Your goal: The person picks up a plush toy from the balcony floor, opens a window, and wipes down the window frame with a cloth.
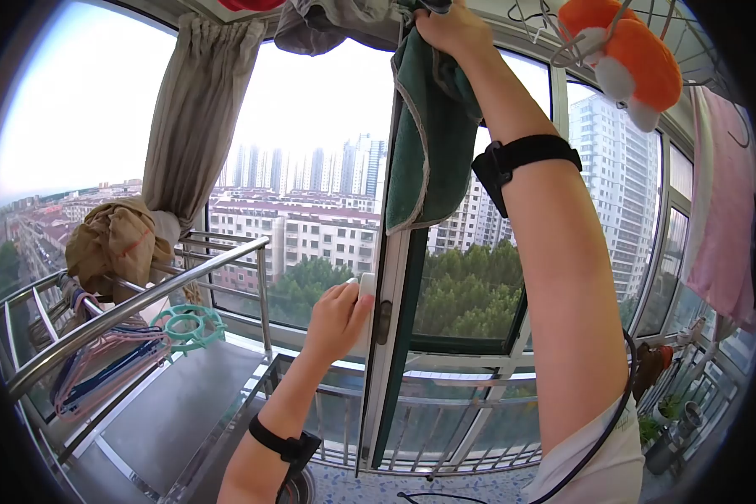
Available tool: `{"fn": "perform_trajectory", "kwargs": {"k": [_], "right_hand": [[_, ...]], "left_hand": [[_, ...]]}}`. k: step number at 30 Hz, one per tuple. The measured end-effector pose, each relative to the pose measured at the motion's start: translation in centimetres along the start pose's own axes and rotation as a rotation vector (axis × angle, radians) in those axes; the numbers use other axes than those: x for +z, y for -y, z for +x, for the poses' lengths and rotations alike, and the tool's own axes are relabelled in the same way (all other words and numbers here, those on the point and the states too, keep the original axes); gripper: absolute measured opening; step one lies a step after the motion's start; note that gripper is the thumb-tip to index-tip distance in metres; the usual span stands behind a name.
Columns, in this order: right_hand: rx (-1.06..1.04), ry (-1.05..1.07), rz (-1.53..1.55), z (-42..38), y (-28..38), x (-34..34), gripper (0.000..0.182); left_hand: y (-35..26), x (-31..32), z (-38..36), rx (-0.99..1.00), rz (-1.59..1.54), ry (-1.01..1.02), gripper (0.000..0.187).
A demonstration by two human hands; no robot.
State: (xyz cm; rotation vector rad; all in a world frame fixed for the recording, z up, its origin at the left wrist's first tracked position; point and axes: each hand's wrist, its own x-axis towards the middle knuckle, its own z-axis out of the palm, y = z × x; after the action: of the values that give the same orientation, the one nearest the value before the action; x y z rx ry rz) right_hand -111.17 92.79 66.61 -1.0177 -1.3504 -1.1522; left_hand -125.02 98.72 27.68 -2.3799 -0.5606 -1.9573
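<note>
My right hand is raised to the top of the view, its fingers closed at the upper edge of a green towel with a pale trim. The towel hangs down in front of the sliding door frame. Lower and to the left, my left hand is wrapped around a white handle at the edge of the door frame, just left of a dark recessed latch. Grey fabric hangs beside the towel's top.
At left stands a metal rack with several hangers, a green plastic ring and a brown cloth bundle. An orange-and-white plush toy hangs at upper right, near a pink towel. A grey curtain covers part of the window.
</note>
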Motion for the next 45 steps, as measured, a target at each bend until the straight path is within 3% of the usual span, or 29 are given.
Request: {"fn": "perform_trajectory", "kwargs": {"k": [3, 13, 17, 23, 39, 41, 45], "right_hand": [[-0.012, -0.007, -0.141, -0.1, -1.3, 0.9, 0.05], [0.069, 0.093, -0.056, -6.8, 0.1, -1.6, 0.045], [0.026, 0.053, -0.102, -9.7, -0.5, -1.2, 0.05], [-0.039, 0.044, 0.021, -15.2, -0.2, -1.5, 0.042], [0.117, 0.035, -0.054, -2.9, -0.5, -0.3, 0.04], [0.096, -0.085, -0.062, -1.6, -0.5, 0.3, 0.039], [0.146, -0.004, -0.101, 0.6, 0.1, 0.7, 0.04]], "left_hand": [[-0.3, 0.0, 0.1, -0.016, -0.002, 0.028, 0.032], [-1.1, 0.3, 0.3, 0.007, -0.009, 0.029, 0.03], [-1.2, 0.2, 0.4, -0.01, 0.015, 0.061, 0.032], [-1.5, 0.4, 0.2, -0.025, 0.015, 0.029, 0.033], [-0.6, 0.8, 0.0, 0.008, 0.038, -0.026, 0.03], [-0.6, 0.6, 0.0, -0.002, 0.033, -0.03, 0.032], [-0.1, 0.1, 0.0, -0.035, 0.037, 0.016, 0.032]]}}
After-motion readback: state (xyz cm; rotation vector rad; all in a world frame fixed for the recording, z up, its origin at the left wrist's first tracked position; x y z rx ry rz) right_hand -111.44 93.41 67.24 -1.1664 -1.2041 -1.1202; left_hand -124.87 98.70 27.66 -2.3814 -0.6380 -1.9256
